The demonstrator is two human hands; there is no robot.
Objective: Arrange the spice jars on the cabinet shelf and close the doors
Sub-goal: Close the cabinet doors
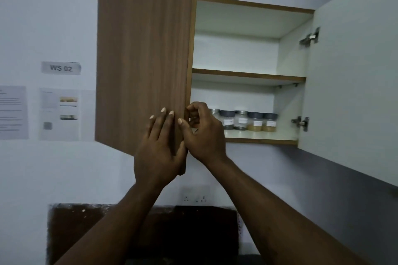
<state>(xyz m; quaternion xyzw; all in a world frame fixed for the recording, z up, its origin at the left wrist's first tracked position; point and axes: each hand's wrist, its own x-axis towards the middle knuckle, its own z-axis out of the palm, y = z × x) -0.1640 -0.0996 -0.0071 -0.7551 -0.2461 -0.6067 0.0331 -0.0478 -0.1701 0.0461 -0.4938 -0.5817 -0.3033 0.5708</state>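
Observation:
Several spice jars (243, 121) with dark and silver lids stand in a row on the lower cabinet shelf (258, 135). The left door (142, 54), brown wood grain, is swung partway out. My left hand (158, 146) lies flat with straight fingers against its outer face near the bottom edge. My right hand (202, 133) has curled fingers hooked round the door's free edge from the inside. The right door (353, 84) stands wide open, its white inner face showing.
The upper shelf (247, 74) holds nothing visible. Metal hinges (310, 36) sit on the right door. Papers and a "WS 02" label (61, 68) hang on the wall at left. A wall socket (195, 198) and a dark board (142, 232) lie below.

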